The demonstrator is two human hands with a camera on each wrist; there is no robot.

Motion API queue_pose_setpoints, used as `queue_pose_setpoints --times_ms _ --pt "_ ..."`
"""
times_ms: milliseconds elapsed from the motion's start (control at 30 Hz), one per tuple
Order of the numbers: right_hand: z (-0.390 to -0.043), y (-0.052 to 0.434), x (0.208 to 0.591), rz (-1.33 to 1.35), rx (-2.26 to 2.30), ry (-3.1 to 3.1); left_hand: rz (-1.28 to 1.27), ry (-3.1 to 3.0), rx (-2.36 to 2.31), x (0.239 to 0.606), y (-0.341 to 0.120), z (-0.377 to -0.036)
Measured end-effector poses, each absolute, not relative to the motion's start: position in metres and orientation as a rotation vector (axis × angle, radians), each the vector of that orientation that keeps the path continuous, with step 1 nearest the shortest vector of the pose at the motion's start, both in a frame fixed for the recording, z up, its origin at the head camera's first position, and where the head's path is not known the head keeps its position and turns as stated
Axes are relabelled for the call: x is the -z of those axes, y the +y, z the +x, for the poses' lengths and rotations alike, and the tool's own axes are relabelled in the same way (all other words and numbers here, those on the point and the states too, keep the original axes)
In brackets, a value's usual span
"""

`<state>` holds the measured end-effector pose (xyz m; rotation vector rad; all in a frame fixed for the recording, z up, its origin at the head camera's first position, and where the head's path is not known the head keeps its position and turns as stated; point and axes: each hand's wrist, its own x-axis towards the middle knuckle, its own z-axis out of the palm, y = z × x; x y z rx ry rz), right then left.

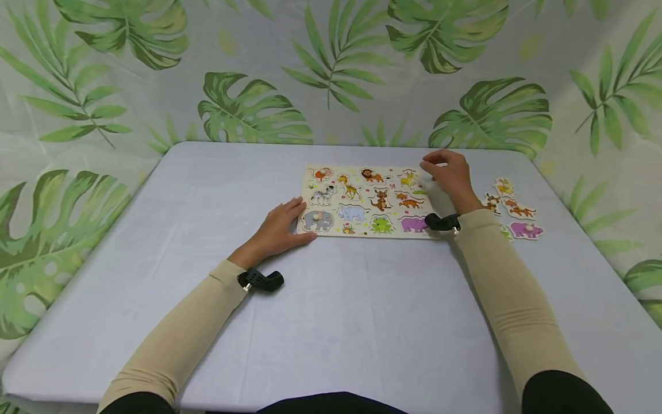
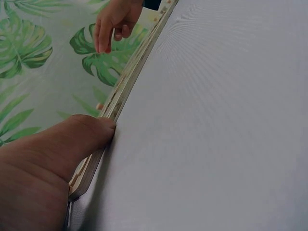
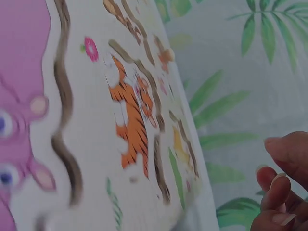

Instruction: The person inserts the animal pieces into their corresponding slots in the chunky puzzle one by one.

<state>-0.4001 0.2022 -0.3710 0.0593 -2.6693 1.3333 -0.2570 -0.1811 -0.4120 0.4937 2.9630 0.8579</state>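
Wooden puzzle board (image 1: pixel 366 201), left hand (image 1: pixel 279 230) steadying

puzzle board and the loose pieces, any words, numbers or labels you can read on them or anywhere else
None: no readable text in any view.
The puzzle board shows only animal pictures.
The loose pieces show only animal pictures too.
The leaf-print backdrop and table cover carry no words or numbers.
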Motion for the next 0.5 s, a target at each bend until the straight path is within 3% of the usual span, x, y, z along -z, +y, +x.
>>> queue_pose_setpoints --times_ms 500 --pt "-0.399 0.237 0.37 -0.051 -1.341 -2.597 0.492 2.951 -0.865 0.41 -0.181 -0.255"
